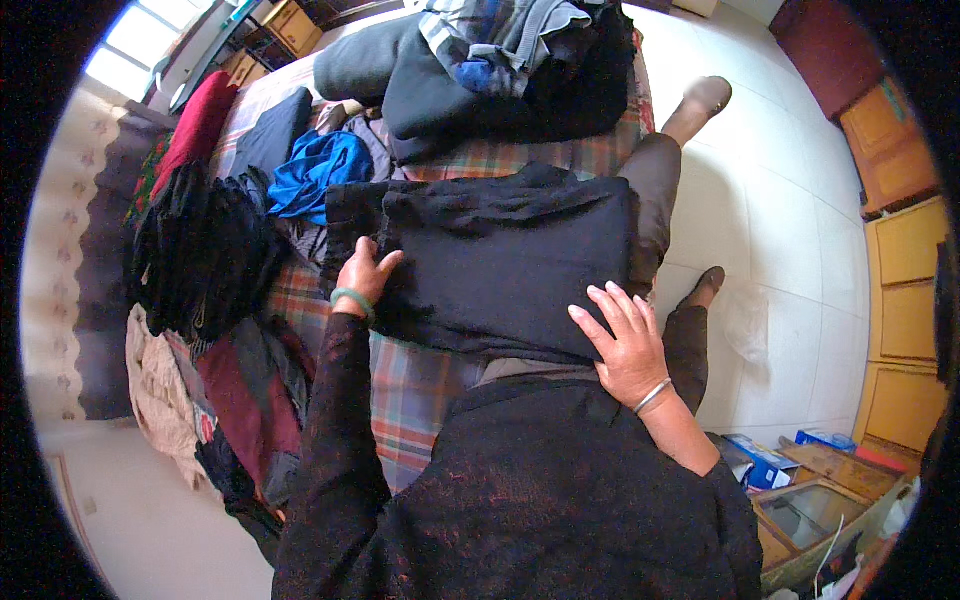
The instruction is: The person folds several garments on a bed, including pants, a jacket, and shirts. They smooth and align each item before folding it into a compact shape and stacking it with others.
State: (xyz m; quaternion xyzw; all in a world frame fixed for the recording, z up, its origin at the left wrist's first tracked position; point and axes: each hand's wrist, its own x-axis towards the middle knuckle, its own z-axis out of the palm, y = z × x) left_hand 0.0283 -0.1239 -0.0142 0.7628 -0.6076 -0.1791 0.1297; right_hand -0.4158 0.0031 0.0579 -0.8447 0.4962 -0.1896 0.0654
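Note:
A black garment (502, 262), folded into a rough rectangle, lies across the plaid bed cover (420, 382) in front of me. My left hand (364, 277), with a green bangle at the wrist, rests at the garment's left end, thumb and fingers spread; whether it pinches the cloth I cannot tell. My right hand (622, 337), wearing a silver bangle, lies palm down over the garment's near right corner with its fingers apart. Just beyond the left end is a crumpled blue cloth (322, 172).
Dark folded clothes (465, 105) and a grey-blue knit (510, 45) are piled at the bed's far side. A heap of black clothing (210, 255) and a maroon garment (251, 397) lie left. Wooden cabinets (904, 322) stand right, beyond the tiled floor (787, 225).

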